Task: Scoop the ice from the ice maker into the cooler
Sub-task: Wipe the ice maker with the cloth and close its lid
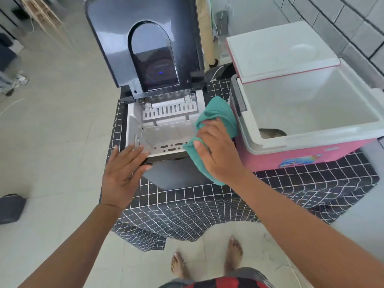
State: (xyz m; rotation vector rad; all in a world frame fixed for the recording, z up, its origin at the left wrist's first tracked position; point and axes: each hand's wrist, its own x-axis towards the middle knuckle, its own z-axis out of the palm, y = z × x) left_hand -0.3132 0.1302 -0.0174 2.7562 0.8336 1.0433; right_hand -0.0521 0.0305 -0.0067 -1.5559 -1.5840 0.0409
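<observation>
We find one ice maker (166, 125) standing on the surface (207, 196), which is draped in a black grid-patterned cloth. Its dark lid (143, 48) is raised upright, and the white inner basket (164, 140) is exposed; we cannot make out ice in it. One pink cooler (307, 129) sits just to the right of the ice maker, touching or nearly touching it, its white lid (278, 50) swung open behind it. A small pale mound lies in its near left corner; we cannot tell what it is.

The left hand (122, 171) lies flat on the front left corner of the ice maker, fingers (135, 152) straight and holding nothing. The right hand (216, 150) presses one teal cloth (218, 113) against the right rim of the ice maker, with the fingers curled over its folds. Two bare feet (207, 260) stand on the tiled floor (52, 142) below.
</observation>
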